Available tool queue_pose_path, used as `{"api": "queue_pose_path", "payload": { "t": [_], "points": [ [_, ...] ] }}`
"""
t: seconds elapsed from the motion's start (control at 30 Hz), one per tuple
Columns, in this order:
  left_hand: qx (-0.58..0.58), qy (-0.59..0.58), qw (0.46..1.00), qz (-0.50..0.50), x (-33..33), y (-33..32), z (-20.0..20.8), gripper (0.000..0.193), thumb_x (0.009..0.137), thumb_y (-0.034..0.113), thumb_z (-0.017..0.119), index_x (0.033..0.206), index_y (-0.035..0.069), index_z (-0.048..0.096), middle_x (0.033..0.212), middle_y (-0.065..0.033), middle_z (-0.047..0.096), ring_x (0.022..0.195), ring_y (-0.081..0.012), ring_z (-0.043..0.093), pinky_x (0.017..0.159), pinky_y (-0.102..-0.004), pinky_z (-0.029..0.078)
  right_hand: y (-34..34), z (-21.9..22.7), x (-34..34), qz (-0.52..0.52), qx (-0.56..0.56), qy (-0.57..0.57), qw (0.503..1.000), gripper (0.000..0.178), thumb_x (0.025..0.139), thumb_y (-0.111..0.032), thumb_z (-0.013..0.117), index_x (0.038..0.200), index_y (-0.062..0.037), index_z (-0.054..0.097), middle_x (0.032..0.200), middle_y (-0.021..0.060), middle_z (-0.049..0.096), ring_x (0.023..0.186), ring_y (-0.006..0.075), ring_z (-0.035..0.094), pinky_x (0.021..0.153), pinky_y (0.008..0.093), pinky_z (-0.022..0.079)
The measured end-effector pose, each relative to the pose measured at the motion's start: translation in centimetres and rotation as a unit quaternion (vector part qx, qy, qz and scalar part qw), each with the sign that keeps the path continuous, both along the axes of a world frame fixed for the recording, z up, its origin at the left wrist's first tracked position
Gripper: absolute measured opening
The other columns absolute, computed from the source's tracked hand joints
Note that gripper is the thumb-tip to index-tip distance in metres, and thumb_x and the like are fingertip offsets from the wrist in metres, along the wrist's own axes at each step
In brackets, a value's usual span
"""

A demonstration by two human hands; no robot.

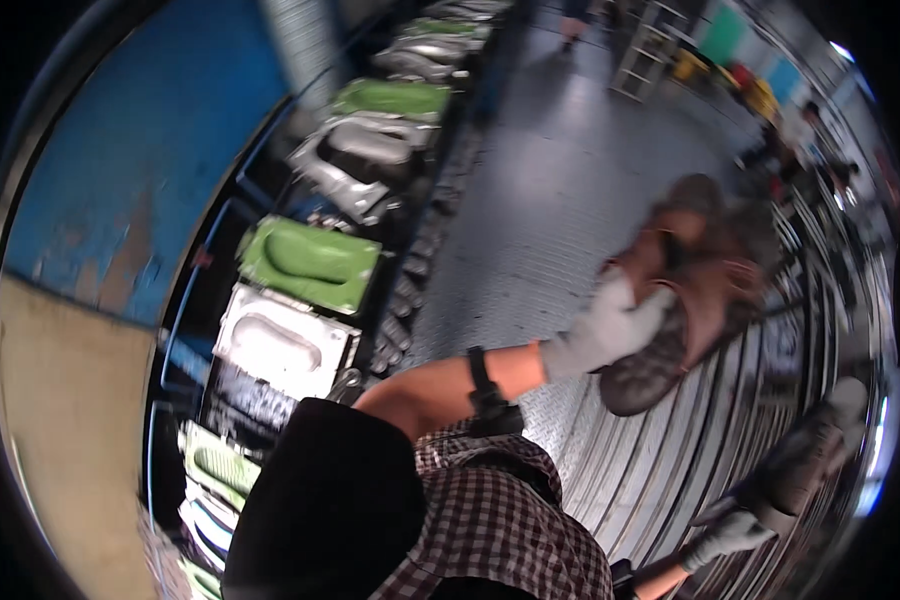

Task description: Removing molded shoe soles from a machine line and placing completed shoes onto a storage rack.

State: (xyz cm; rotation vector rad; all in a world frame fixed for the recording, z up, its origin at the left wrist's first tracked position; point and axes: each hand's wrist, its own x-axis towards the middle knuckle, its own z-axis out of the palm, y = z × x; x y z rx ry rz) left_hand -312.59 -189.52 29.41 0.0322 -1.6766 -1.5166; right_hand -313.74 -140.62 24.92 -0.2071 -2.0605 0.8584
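My left hand [618, 325], in a pale grey glove, is closed on a pair of brown sandals [718, 292] with dark soles, blurred by motion. It carries them over the metal slats at right of centre. Down at the lower right, my right hand [735, 538], gloved too, grips a dark brown shoe [805, 462] by its near end. A pale part shows at that shoe's far end; whether a second shoe is with it I cannot tell. The fingers of both hands are partly hidden.
Along the left runs a line of green moulds [310, 262] and silver moulds [285, 340]. Ribbed metal slats [650, 450] lie at the right. A steel-plate floor [540, 190] stretches ahead, with a metal ladder-like frame [650, 50] and other people [805, 130] far off.
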Motion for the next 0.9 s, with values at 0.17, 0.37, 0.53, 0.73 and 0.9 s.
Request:
{"api": "queue_pose_path", "payload": {
  "t": [0.17, 0.37, 0.53, 0.73, 0.9],
  "points": [
    [0.239, -0.156, 0.932, 0.225, 9.4, -17.2, -10.2, 0.024, 0.095, 0.022, 0.071, 0.104, 0.001, 0.070, 0.094, -0.0097, 0.074, 0.083, -0.0189, 0.068, 0.074, -0.0361, 0.054, -29.4, -5.2, -5.1, 0.287, -0.002, -0.186, 0.940, 0.063, 0.100, -0.015, 0.061, 0.151, 0.0131, 0.037, 0.154, 0.0269, 0.046, 0.138, 0.0336, 0.050, 0.116, 0.0400, 0.038],
    [0.334, -0.208, 0.828, 0.399, 15.4, -28.1, -16.7, 0.035, 0.092, 0.032, 0.074, 0.091, -0.003, 0.069, 0.082, -0.0130, 0.071, 0.075, -0.0209, 0.067, 0.071, -0.0365, 0.053, -58.0, -11.1, -8.9, 0.640, -0.040, -0.173, 0.747, 0.033, 0.096, -0.004, 0.066, 0.124, 0.0098, 0.054, 0.117, 0.0198, 0.064, 0.110, 0.0234, 0.060, 0.099, 0.0358, 0.047],
    [0.325, -0.288, 0.782, 0.448, 9.0, -36.4, -13.6, 0.041, 0.092, 0.037, 0.072, 0.090, -0.004, 0.068, 0.080, -0.0149, 0.071, 0.072, -0.0254, 0.069, 0.070, -0.0404, 0.053, -76.4, -12.1, -15.3, 0.652, 0.121, -0.103, 0.742, 0.023, 0.099, -0.013, 0.067, 0.108, 0.0054, 0.057, 0.101, 0.0225, 0.061, 0.096, 0.0323, 0.059, 0.091, 0.0392, 0.047],
    [0.354, -0.249, 0.754, 0.494, 1.1, -50.8, -20.0, 0.037, 0.096, 0.035, 0.071, 0.100, -0.001, 0.067, 0.081, -0.0063, 0.067, 0.067, -0.0183, 0.061, 0.063, -0.0335, 0.050, -98.0, -9.5, -21.3, 0.715, 0.159, -0.021, 0.681, 0.042, 0.096, -0.031, 0.068, 0.111, 0.0073, 0.057, 0.107, 0.0306, 0.062, 0.101, 0.0470, 0.059, 0.089, 0.0480, 0.047],
    [0.358, -0.345, 0.728, 0.472, -1.6, -54.9, -15.8, 0.068, 0.091, 0.049, 0.069, 0.127, -0.008, 0.059, 0.118, -0.0281, 0.069, 0.108, -0.0440, 0.069, 0.094, -0.0461, 0.054, -106.3, -8.9, -25.5, 0.751, 0.165, -0.176, 0.614, 0.057, 0.097, -0.033, 0.072, 0.136, 0.0052, 0.056, 0.116, 0.0183, 0.068, 0.103, 0.0243, 0.066, 0.088, 0.0358, 0.054]
  ]
}}
